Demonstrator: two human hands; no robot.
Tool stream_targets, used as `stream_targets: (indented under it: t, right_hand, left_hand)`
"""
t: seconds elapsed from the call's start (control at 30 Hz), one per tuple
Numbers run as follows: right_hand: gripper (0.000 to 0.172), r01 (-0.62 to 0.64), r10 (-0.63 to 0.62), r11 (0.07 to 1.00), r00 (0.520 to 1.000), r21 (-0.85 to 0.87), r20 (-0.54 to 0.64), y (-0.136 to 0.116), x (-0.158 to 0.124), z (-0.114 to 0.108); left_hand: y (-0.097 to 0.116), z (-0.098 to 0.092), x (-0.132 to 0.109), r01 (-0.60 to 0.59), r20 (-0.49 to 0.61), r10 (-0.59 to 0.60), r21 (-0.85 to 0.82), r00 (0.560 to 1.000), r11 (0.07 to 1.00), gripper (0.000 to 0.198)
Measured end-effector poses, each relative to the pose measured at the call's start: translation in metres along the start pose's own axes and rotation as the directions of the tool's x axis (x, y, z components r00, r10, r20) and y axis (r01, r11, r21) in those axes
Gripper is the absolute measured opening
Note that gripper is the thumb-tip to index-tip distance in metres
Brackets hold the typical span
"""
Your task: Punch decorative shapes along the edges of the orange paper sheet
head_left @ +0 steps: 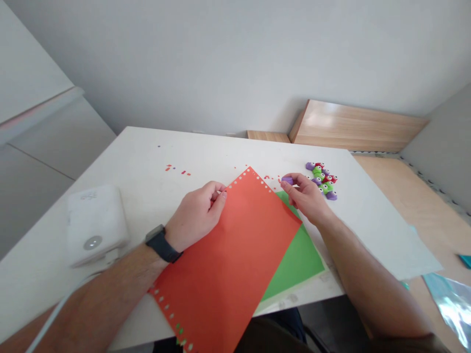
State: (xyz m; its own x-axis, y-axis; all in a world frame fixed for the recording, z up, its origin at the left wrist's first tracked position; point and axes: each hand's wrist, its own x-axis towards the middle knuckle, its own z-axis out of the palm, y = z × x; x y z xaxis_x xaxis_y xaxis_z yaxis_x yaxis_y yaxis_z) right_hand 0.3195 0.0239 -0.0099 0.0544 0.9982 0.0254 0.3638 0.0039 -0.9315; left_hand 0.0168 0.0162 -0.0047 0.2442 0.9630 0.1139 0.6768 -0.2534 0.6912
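A red-orange sheet of paper [235, 255] lies at a slant before me, its near corner hanging past the table's front edge. Rows of small punched holes run along its edges. My left hand [200, 211], a dark watch on its wrist, pinches the sheet's left edge near the upper corner. Between the fingertips of my right hand [307, 196] is a small purple paper punch [287, 181], held just off the sheet's upper right edge. Under the red-orange sheet a green sheet [298, 260] shows on the right. Several purple, green and red punches [323, 179] are clustered beyond my right hand.
Small punched paper bits [186, 173] are scattered on the white table [143, 152]. At the left stands a white box-shaped device [96, 223] with a cable. A wooden panel [360, 125] rises behind the table, and clear plastic wrapping [451, 304] lies at the lower right.
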Motion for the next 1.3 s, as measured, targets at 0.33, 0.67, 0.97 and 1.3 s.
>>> stream_targets:
  t: [0.33,0.67,0.97,1.3]
  right_hand:
    - [0.048,0.087,-0.093,0.995,0.988,-0.057,-0.121,0.021,0.017,0.006]
    - [0.043,0.249,-0.215,0.910,0.967,-0.332,0.136,-0.027,0.029,0.028]
    - [0.031,0.379,-0.197,0.711,0.916,-0.592,0.349,-0.069,0.080,0.122]
    - [0.030,0.523,-0.204,0.562,0.838,-0.640,0.506,-0.082,0.086,0.178]
  left_hand:
    - [-0.001,-0.001,-0.002,0.013,0.021,-0.013,-0.007,1.000,1.000,0.024]
    - [0.001,0.001,-0.004,0.129,0.132,-0.123,-0.041,0.984,0.991,0.015]
    - [0.004,-0.001,-0.006,0.111,0.182,-0.106,-0.015,0.978,0.994,0.027]
    - [0.005,-0.002,-0.007,0.043,0.210,-0.033,-0.041,0.977,0.998,0.036]
